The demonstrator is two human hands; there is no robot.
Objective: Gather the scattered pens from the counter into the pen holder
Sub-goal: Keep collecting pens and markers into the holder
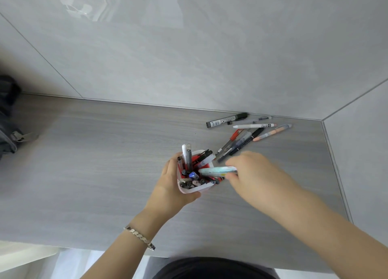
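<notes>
- Left hand (170,191) grips the full holder (196,171) mid-bench (88,163).
- Right hand (255,174), blurred, holds a pale pen (217,170) over it.
- Loose pens (247,131) lie by the far right corner; labels unreadable.
- Dark bag (8,119) at left edge.

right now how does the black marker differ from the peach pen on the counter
The black marker is dark with a white barcode label; the peach pen is pale peach and blue. The marker lies right against the wall; the pen lies farther out and more slanted. Both rest flat on the counter, untouched.
</notes>
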